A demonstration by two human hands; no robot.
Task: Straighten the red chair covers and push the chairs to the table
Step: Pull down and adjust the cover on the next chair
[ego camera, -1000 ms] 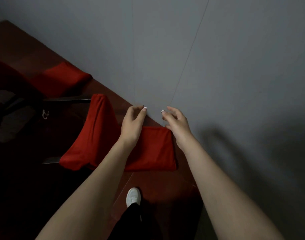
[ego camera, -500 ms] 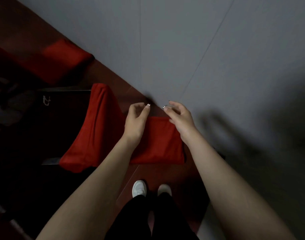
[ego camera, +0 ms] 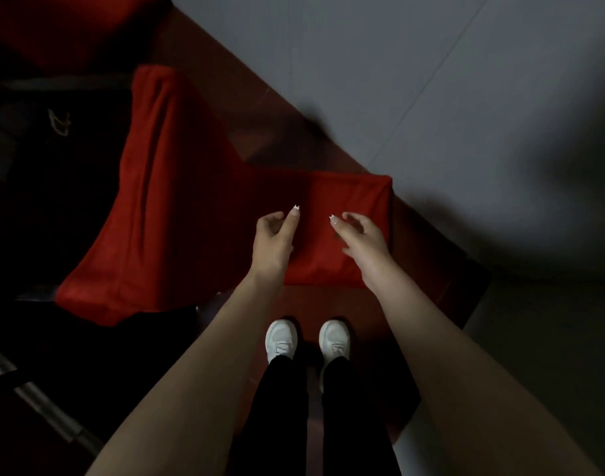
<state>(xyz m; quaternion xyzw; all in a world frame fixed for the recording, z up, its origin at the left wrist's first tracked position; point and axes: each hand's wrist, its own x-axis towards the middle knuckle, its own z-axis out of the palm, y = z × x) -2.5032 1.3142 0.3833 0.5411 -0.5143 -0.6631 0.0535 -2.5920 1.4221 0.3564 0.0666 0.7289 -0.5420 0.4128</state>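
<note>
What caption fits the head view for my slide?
Left hand and right hand hover, loosely curled, over the red fabric chair cover.

Both bare forearms are reaching forward and down, side by side. The left hand [ego camera: 272, 243] and right hand [ego camera: 362, 240] are hovering close together — fingers loosely curled, index fingers pointing ahead, holding nothing.

Seemingly a meeting room; a row of red-covered chairs [ego camera: 177, 201] beside grey tiles [ego camera: 431, 80].
</note>
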